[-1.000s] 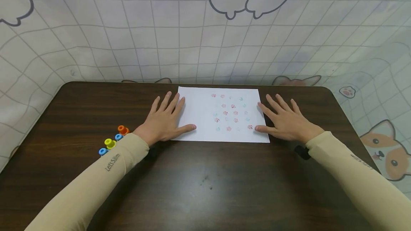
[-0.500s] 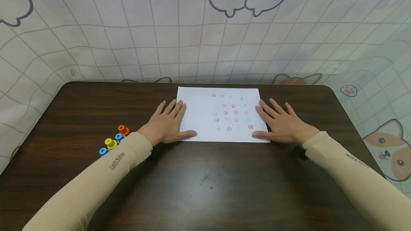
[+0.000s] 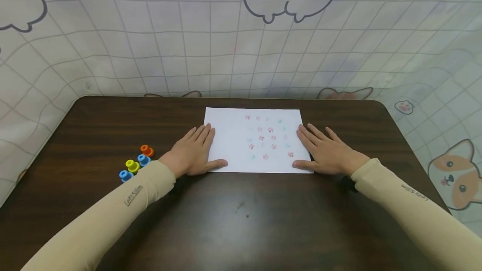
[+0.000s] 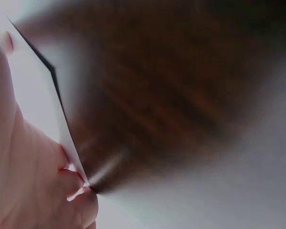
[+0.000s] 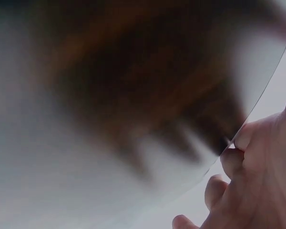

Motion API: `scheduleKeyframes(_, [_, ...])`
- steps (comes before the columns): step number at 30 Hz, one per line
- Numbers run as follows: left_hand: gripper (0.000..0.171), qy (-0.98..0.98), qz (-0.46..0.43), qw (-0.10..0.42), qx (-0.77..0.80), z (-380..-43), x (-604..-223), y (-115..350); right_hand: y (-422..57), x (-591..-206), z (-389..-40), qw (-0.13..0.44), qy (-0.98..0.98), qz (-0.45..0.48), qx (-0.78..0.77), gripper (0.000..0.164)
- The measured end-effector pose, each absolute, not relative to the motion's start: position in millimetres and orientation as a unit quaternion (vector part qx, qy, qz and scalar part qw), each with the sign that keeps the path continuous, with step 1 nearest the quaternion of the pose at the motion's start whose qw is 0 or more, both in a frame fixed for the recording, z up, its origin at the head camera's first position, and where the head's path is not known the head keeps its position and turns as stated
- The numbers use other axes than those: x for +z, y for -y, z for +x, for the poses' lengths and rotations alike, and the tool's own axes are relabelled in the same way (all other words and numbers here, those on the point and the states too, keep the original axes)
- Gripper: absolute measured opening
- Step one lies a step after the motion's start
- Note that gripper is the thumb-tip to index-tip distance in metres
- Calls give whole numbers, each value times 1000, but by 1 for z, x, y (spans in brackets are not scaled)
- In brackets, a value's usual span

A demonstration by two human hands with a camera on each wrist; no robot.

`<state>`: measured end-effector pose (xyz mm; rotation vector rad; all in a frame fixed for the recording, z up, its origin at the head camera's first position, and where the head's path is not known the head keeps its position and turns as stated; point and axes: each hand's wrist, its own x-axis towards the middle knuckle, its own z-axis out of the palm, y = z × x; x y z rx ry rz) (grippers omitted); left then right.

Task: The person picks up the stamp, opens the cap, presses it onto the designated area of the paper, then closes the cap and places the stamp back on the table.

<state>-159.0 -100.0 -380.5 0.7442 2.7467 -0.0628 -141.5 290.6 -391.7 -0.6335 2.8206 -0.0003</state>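
Note:
A white sheet of paper (image 3: 229,137) lies on the dark table, bearing rows of small red and pale blue-green stamped marks, many flower-shaped. On its left edge rests my left hand (image 3: 190,152), fingers extended and thumb lying over the paper. My right hand (image 3: 331,154) touches the opposite edge in much the same way, fingers straight and spread a little. The left wrist view shows the left palm (image 4: 28,167) against the paper's edge; in the right wrist view the right hand's fingers (image 5: 231,162) meet the other edge. Neither hand grips anything.
Several small knobbed plastic pieces, orange (image 3: 147,150), yellow (image 3: 132,166) and blue (image 3: 125,175), stand in a slanted row beside my left forearm. Behind the wood-grain table (image 3: 241,225) hangs a grid-patterned cloth (image 3: 226,45) with cartoon animals.
Both hands have come down the paper's side edges toward me, and the sheet has slid slightly nearer. The fingers lie closer together than before. The plastic pieces stay in their row.

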Motion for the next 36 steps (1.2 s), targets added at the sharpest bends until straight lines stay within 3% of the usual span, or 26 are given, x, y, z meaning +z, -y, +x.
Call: scheduleKeyframes(36, [103, -955, 263, 130, -42, -78, -376, 129, -258, -387, -69, 107, -962, -249, 29, 106])
